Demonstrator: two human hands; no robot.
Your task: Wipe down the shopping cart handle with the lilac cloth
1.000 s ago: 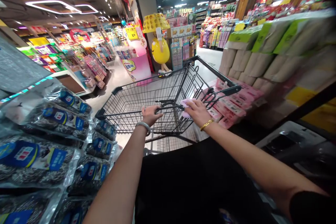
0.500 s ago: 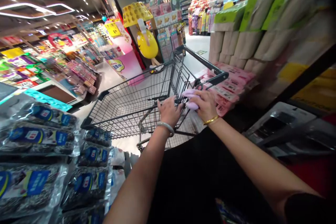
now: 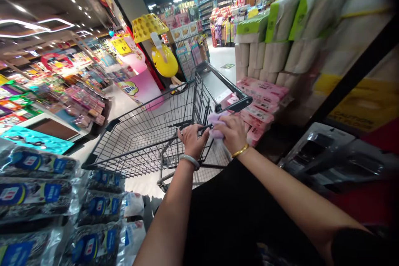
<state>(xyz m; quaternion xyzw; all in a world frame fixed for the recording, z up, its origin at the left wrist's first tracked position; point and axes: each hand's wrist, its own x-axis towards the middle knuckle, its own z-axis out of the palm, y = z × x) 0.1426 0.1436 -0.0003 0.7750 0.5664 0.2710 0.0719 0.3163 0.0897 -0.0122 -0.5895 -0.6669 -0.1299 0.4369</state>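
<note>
A dark wire shopping cart [image 3: 146, 149] stands tilted in the view in front of me, with only its bare wire floor showing. My left hand [image 3: 192, 140], with a grey bangle at the wrist, is closed over the cart's near upper edge. Beside it my right hand [image 3: 231, 133], wearing a gold bracelet, presses a lilac cloth [image 3: 216, 126] against the same edge, by the corner under the handle. The cloth is bunched up and its underside is hidden. The cart's black handlebar [image 3: 224, 79] rises beyond my right hand.
Bagged black goods [image 3: 34, 193] with blue labels are stacked close on the left. At right stand packs of paper rolls [image 3: 280, 52] above pink packets [image 3: 262, 99]. A pink display stand [image 3: 140, 85] and a yellow figure [image 3: 164, 60] stand behind the cart.
The view has shifted, so the cart, both hands and the shelves sit further left and lower. My right hand keeps the cloth, which looks more crumpled; my left hand stays on the cart.
</note>
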